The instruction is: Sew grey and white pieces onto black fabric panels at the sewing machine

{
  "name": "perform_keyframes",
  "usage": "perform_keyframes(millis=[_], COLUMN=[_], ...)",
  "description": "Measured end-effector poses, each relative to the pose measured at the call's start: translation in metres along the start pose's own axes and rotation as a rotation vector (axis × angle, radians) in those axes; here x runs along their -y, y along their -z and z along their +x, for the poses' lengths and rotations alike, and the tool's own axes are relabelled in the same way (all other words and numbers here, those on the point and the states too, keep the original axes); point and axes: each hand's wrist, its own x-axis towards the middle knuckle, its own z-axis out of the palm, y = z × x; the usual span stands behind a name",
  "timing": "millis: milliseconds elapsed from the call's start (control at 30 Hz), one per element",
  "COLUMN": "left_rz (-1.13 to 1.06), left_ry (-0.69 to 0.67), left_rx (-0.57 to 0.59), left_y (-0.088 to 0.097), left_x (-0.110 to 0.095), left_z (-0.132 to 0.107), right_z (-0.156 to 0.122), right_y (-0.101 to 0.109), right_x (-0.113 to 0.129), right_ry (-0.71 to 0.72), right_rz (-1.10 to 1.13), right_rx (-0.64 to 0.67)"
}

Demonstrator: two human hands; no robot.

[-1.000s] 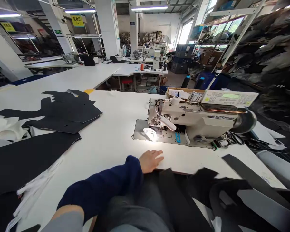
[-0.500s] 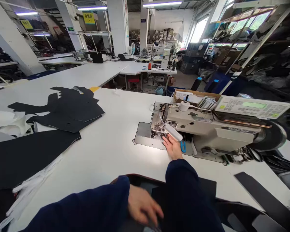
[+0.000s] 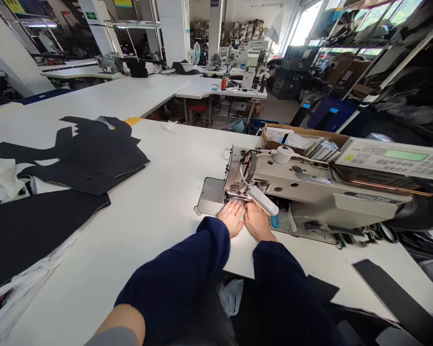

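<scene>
In the head view, the fingertips of both hands disappear under the white lamp bar (image 3: 262, 200) and the presser area of the industrial sewing machine (image 3: 321, 194), so what lies beneath them is hard to make out: a pale sliver shows between the hands (image 3: 243, 207), but glare hides whether it is cloth. The left hand (image 3: 232, 217) lies palm down, fingers extended and slightly spread, on the machine's metal bed plate (image 3: 211, 196). The right hand (image 3: 259, 222) lies just beside it, fingers extended towards the needle area, and neither hand shows a pinch. Both forearms reach forward in navy knit sleeves (image 3: 173, 262), the wrists close together. The machine's cream cast body carries a spool of white tape (image 3: 283, 154) and a digital control panel (image 3: 393, 161), cut off by the right edge of the frame. On the left of the white table (image 3: 159, 192), overlapping black fabric pieces (image 3: 94, 154) with jagged cut edges lie flat, and their matte surface shows no visible weave. A long black strip (image 3: 397, 298) crosses the table's near right corner.
</scene>
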Motion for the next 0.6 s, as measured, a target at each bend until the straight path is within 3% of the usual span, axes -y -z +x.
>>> perform_keyframes(millis=[267, 433, 533, 600], left_rz=[-0.052, -0.097, -0.162, -0.191], left_ry=[-0.017, -0.018, -0.041, -0.067], left_rx=[0.036, 0.064, 0.072, 0.077], left_y=[0.005, 0.007, 0.003, -0.001], left_x=[0.004, -0.001, -0.014, -0.025], left_z=[0.004, 0.007, 0.016, 0.024], right_z=[0.007, -0.001, -0.014, -0.018], right_y=[-0.008, 0.011, 0.027, 0.035], right_x=[-0.009, -0.004, -0.005, -0.008], right_ry=[0.071, 0.138, -0.058, -0.233], right_rz=[-0.354, -0.483, -0.669, -0.766], right_rx=[0.023, 0.062, -0.002, 0.022])
